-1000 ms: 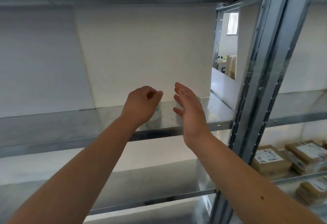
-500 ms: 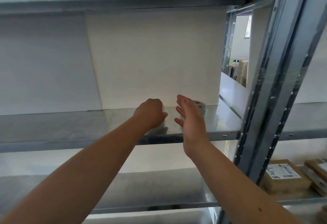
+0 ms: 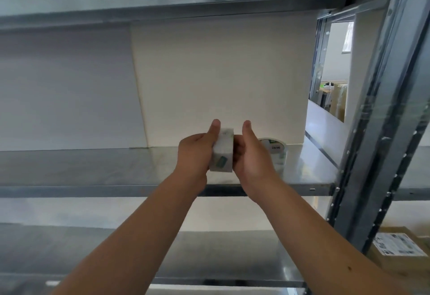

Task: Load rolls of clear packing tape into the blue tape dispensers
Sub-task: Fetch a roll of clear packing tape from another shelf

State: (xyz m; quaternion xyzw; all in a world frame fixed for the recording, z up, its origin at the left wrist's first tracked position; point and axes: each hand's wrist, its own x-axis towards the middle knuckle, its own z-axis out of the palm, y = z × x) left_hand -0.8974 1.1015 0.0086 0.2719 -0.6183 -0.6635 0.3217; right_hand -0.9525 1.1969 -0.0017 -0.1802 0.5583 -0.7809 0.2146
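1. Both bare arms reach up and forward from the near edge of the view to a metal shelf at about chest height in a steel rack.
2. The left hand and the right hand press a roll of clear tape between them, the roll standing on edge with its band facing the camera.
3. The left grip is closed on the roll's left face, thumb up along its top edge; the right grip is closed on its right face, thumb also raised.
4. The roll is held above the shelf's front part, and seems lifted clear of the metal, though blur makes that uncertain.
5. A small green label shows low on the roll's band.
6. A second roll of tape lies flat on the same shelf just to the right of and beyond the right hand, with a printed label on its top face.
7. A grey upright post of the rack stands at the right.
8. On a lower shelf at the near right lies a cardboard parcel with a white shipping label.
9. A white wall panel closes the far side of the shelf.
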